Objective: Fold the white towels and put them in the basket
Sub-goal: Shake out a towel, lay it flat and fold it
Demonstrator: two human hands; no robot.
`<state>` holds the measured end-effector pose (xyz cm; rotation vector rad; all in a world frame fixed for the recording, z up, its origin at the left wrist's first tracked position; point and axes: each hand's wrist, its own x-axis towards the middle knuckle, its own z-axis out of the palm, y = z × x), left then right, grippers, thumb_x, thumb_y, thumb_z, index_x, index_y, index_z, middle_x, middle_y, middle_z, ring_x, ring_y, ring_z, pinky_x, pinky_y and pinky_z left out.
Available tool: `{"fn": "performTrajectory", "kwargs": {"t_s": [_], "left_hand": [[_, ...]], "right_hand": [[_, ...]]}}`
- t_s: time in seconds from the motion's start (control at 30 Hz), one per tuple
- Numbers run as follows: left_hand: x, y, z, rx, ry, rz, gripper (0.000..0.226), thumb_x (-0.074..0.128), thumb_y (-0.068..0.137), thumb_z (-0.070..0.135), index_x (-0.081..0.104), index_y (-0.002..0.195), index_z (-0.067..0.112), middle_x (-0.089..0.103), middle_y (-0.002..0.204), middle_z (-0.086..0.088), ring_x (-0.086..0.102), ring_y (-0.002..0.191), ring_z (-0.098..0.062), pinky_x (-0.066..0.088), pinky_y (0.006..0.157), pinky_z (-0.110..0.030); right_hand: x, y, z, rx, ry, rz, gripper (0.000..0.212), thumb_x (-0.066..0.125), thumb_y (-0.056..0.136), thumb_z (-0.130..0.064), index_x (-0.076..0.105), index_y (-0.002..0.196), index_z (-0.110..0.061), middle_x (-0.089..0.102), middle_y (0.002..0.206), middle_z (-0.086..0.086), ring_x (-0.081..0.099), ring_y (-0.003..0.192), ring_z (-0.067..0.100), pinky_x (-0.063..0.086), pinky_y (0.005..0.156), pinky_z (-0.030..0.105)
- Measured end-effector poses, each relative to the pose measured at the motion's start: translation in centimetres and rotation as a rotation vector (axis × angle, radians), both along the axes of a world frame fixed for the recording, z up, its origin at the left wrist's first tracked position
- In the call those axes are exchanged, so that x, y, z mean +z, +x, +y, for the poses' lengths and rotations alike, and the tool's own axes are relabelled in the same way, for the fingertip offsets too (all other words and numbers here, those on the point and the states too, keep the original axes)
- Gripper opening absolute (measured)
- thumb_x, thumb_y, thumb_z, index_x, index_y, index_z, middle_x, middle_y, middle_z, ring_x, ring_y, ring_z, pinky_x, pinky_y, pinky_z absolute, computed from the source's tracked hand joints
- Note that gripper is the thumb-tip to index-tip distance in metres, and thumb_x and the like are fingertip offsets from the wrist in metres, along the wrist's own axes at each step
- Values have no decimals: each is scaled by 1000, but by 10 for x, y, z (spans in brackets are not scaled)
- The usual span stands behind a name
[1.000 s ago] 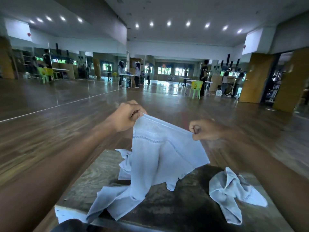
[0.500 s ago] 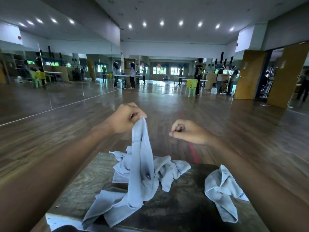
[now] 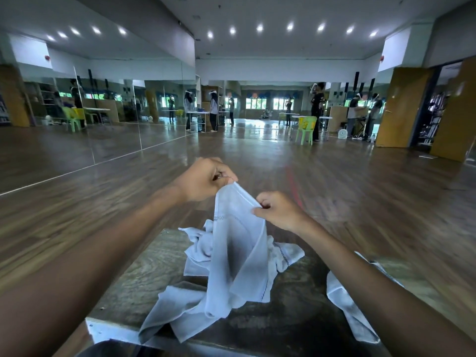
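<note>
A white towel [image 3: 239, 243] hangs above a dark worn table [image 3: 144, 276]. My left hand [image 3: 206, 180] pinches its top corner, and my right hand [image 3: 279, 211] pinches the top edge a little lower and to the right. The towel's lower end trails onto the table toward the front edge. Behind it lies a crumpled white towel [image 3: 283, 256]. Another crumpled white towel [image 3: 347, 305] lies on the table's right side, partly hidden by my right forearm. No basket is in view.
The table's front edge [image 3: 113, 333] is near me. Beyond it stretches a wide wooden floor [image 3: 334, 181] with a mirror wall at left. Several people stand at far tables, with a green chair [image 3: 306, 128] among them.
My right hand, which held nothing half a second ago, has moved in and pinched the towel's top edge. The towel, hanging narrow from my left hand, now spreads between both hands.
</note>
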<state>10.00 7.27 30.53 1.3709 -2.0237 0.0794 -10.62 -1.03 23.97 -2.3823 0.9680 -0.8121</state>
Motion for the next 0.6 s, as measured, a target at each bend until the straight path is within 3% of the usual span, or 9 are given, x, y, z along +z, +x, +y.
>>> {"fn": "performTrajectory", "kwargs": {"t_s": [0.07,0.13,0.2,0.4,0.5,0.6], "left_hand": [[-2,7,-1,0,-1,45,13,67,87,12,74,88,23,66,85,16,60,85,2,45,77,-16],[-4,12,-1,12,-5,85,16,67,87,12,72,87,27,65,84,18,58,83,7,44,76,-13],[-5,15,-1,16,-8,104,19,66,88,13,69,85,32,64,85,17,59,85,7,44,77,-13],[-4,21,-1,18,-21,106,12,63,90,15,73,89,20,67,87,14,60,88,-4,49,83,-25],[-6,24,2,22,-30,84,15,62,91,14,71,86,26,66,82,22,58,90,0,46,80,-15],[-9,26,0,28,-53,84,18,62,90,10,69,84,26,65,84,18,56,87,1,42,76,-8]], "right_hand": [[3,-15,-9,-5,0,22,18,70,79,-24,60,65,-19,57,58,-10,49,57,6,38,60,29],[12,-29,-16,-20,13,28,9,72,79,-26,66,71,-26,69,71,-11,63,70,5,47,71,30],[20,-43,-22,-38,18,55,6,72,79,-23,69,78,-28,71,80,-9,66,80,6,49,78,30],[13,-84,-24,-126,-5,169,13,67,78,-13,68,81,-25,69,82,-6,64,81,10,49,79,30],[10,-100,-22,-178,-12,176,12,67,79,-12,67,83,-23,68,82,-7,63,79,7,47,76,25],[6,-108,-24,-204,-23,267,10,65,78,-13,66,83,-22,66,75,-7,60,71,7,45,70,26]]}}
